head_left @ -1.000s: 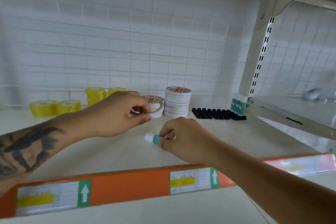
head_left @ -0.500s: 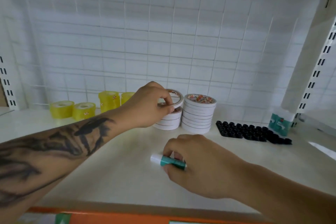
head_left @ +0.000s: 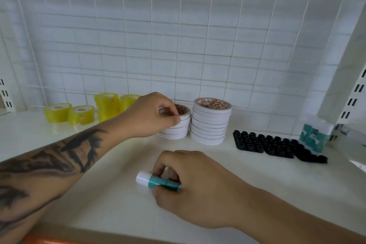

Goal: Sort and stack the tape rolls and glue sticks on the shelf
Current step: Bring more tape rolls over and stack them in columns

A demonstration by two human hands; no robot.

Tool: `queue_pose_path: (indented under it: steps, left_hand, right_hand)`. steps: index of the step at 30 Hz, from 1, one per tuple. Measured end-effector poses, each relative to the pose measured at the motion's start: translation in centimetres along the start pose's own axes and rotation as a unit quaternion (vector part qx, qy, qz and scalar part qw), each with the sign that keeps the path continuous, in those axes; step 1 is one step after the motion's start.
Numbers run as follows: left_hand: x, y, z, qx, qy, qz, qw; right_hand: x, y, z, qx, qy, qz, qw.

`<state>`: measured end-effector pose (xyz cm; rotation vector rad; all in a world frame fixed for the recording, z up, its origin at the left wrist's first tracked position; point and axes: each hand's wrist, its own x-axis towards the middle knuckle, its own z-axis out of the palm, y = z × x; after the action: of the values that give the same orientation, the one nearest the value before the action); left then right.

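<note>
Fingers (head_left: 168,112) of the left hand (head_left: 146,117) curl over the top tape roll (head_left: 175,111), pinching its rim as it sits on the short white stack (head_left: 174,129). Fingers (head_left: 158,168) of the right hand (head_left: 196,186) clamp a glue stick (head_left: 156,181) near the front of the shelf (head_left: 247,184); the stick lies flat, white cap pointing left past the fingertips.

Step in hand: stacking white tape, with the roll seemingly seated but not released. Just right of the left fingers stands a taller white stack (head_left: 211,122), the two stacks almost touching. Left of and behind the left wrist sit yellow tape rolls (head_left: 69,114), two low ones and a taller stack (head_left: 107,108), with one more partly hidden by the hand.

Next move, as a judgement: left fingers let go once the roll sits square on the stack. The glue stick then likely goes far right of the right fingers, toward the teal box (head_left: 314,138) at the shelf's end, past the black trays (head_left: 263,143). Whether the trays are holders for glue sticks cannot be told. The round stick could roll if dropped flat.
</note>
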<state>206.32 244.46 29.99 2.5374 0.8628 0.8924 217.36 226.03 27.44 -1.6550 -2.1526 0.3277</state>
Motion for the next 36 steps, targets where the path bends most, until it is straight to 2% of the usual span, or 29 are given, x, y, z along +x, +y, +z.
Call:
queue_pose_path:
  steps: [9,12,15,18,20,22,28,33,36]
  left_hand:
    - [-0.2,-0.6,-0.2,0.012,0.002,-0.032,0.999]
    - [-0.8,0.0,-0.8,0.050,0.040,0.007,0.998]
    - [-1.6,1.6,-2.0,0.018,0.095,0.052,0.994]
    - [-2.5,4.1,-3.2,-0.148,0.031,0.046,0.987]
    - [-3.1,5.2,-3.5,-0.208,-0.023,0.034,0.977]
    - [-3.4,5.7,-3.2,-0.218,-0.051,0.024,0.974]
    - [-2.7,7.6,-2.2,-0.271,-0.018,-0.015,0.962]
    - [-1.8,10.0,-2.0,-0.251,-0.031,0.026,0.967]
    - [-1.5,12.1,-0.9,-0.276,-0.031,0.049,0.959]
  right_hand:
    - [0.0,0.5,0.0,0.038,-0.007,0.008,0.999]
    - [-0.1,0.7,-0.5,0.056,0.005,0.016,0.998]
    - [-0.2,1.1,-2.0,0.065,0.063,0.026,0.996]
    - [-0.2,2.0,-4.0,0.085,0.142,0.060,0.984]
    - [-0.1,2.8,-5.2,0.116,0.193,0.081,0.971]
    - [0.0,3.3,-6.0,0.145,0.232,0.088,0.958]
    - [-0.4,3.4,-6.5,0.194,0.268,0.119,0.936]
    - [-1.8,2.6,-8.1,0.179,0.343,0.123,0.914]
    - [-3.2,3.0,-9.0,0.167,0.352,0.114,0.914]
